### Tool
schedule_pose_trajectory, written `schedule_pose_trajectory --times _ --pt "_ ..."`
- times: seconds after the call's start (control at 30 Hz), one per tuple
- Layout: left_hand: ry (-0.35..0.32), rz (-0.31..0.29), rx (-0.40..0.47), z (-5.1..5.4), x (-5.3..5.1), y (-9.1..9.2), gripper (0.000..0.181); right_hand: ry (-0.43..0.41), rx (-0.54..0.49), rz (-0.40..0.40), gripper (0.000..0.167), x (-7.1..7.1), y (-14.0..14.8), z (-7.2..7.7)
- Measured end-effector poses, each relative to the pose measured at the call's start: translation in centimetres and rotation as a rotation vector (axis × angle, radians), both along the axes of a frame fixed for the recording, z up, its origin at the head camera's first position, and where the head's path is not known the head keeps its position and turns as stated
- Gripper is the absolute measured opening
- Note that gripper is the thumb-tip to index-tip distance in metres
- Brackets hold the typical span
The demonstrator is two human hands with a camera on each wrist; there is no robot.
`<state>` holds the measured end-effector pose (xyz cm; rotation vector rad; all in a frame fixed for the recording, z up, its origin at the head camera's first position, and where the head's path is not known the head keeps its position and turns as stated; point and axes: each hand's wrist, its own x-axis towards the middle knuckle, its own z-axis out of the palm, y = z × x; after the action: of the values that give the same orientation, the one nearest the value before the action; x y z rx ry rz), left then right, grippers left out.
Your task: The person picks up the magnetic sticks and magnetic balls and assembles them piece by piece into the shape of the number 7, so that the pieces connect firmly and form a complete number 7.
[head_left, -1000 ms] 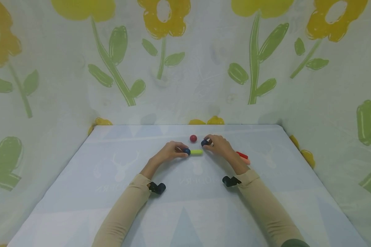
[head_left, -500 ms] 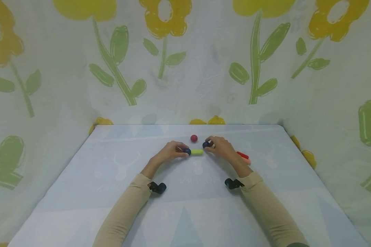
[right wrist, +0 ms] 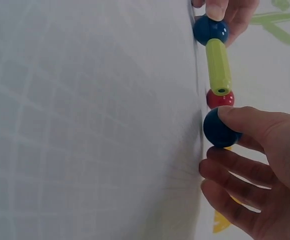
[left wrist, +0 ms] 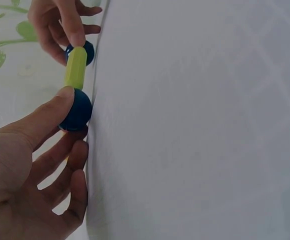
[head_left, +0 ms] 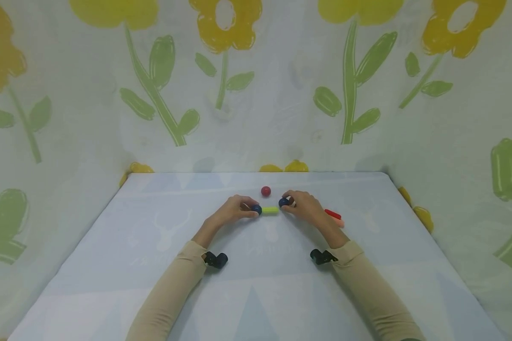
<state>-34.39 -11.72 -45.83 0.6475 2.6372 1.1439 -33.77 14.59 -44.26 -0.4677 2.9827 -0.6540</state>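
- The left hand [head_left: 237, 208] pinches a glossy dark-blue plastic-looking ball [head_left: 256, 209] between thumb and fingertips, the other fingers loosely bent; a yellow-green faceted stick [head_left: 270, 210] meets this ball, jutting toward three o'clock, likely so its far end stays unobstructed.
- The right hand [head_left: 303, 204] pinches a second glossy dark-blue ball [head_left: 284, 202] at two o'clock from the stick, its fingers closed just to the ball's width; this grip seems chosen to leave the side facing the stick uncovered.
- A shiny red ball [head_left: 266, 191] rests on the pale cloth-covered desk [head_left: 222, 289] near twelve o'clock from the stick.
- Only the head view shows a red stick [head_left: 333, 214] and a coral stick [head_left: 338, 222], around four o'clock from the right hand.
- The right wrist view reveals a hole [right wrist: 222, 91] in the stick's free end and a gap before the second ball; from the left wrist, stick and ball overlap, hiding that gap.
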Motion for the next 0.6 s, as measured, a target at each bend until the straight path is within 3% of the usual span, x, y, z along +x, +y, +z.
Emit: schedule_pose_trajectory --times 0.6 --pt "-0.009 0.003 0.007 0.17 0.17 -0.03 0.038 0.010 -0.001 0.012 0.041 0.54 0.13 -0.08"
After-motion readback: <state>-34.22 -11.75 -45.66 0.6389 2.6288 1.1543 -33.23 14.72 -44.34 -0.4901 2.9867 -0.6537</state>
